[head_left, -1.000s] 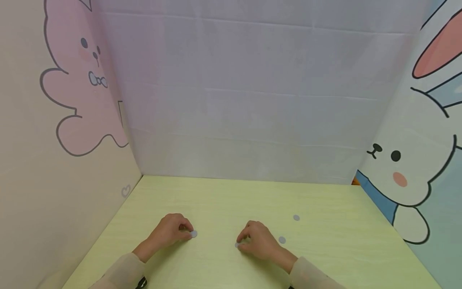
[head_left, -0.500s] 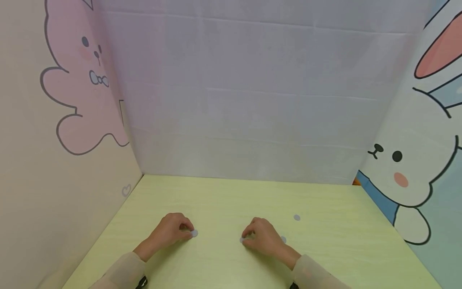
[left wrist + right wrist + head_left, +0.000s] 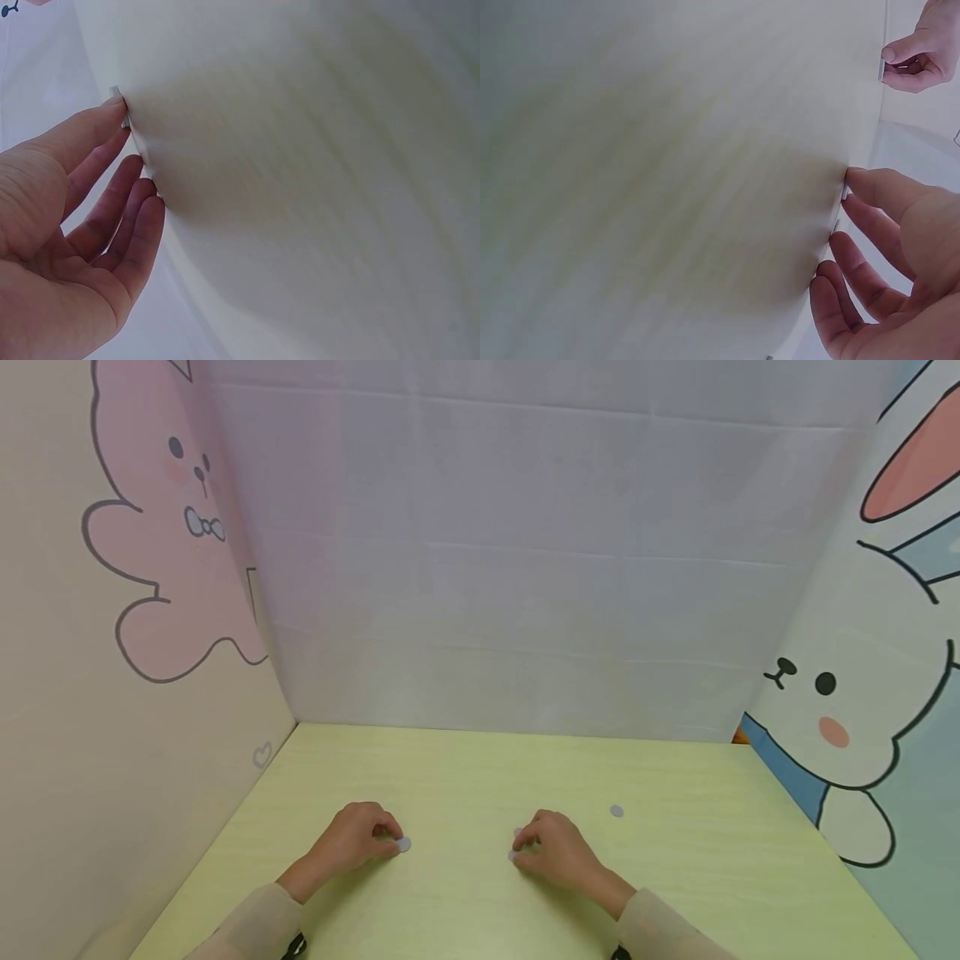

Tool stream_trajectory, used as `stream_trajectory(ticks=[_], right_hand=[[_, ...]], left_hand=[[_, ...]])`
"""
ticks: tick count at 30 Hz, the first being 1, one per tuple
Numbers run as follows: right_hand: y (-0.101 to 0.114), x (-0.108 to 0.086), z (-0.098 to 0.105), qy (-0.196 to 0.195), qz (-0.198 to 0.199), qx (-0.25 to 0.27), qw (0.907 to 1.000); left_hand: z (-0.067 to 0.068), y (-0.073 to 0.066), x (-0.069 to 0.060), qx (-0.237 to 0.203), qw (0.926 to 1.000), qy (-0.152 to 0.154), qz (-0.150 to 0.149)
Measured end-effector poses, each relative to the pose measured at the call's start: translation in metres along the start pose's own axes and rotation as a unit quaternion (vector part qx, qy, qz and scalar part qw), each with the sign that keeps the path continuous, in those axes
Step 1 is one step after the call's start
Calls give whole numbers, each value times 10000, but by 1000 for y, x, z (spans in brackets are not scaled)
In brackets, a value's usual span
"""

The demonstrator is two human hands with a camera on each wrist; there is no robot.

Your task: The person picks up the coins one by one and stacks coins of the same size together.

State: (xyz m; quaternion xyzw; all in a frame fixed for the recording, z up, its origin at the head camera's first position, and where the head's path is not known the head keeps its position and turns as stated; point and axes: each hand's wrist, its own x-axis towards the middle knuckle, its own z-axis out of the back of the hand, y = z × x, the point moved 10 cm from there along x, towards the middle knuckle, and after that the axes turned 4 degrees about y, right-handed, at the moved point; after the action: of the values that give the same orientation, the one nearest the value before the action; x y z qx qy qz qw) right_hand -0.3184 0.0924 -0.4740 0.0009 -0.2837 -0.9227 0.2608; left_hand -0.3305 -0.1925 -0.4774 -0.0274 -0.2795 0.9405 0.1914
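Head view: your right hand (image 3: pixel 558 853) has edged toward two o'clock, its grip clamped on a pale disc (image 3: pixel 513 856) (your left hand (image 3: pixel 354 837), at nine o'clock, unmoved, pinches a second disc (image 3: pixel 405 844)), so neither seems released yet.

No readable text, label, brand, number or sign in view.

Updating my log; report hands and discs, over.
Left hand pinching one disc. Right hand pinching second disc. Third disc beside right hand; fourth disc apart.
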Motion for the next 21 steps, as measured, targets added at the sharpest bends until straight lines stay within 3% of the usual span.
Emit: stream_trajectory(ticks=[21], right_hand=[[1,-1,3,-86,15,-23,10000]], left_hand=[[1,1,-2,45,10000,1,26]])
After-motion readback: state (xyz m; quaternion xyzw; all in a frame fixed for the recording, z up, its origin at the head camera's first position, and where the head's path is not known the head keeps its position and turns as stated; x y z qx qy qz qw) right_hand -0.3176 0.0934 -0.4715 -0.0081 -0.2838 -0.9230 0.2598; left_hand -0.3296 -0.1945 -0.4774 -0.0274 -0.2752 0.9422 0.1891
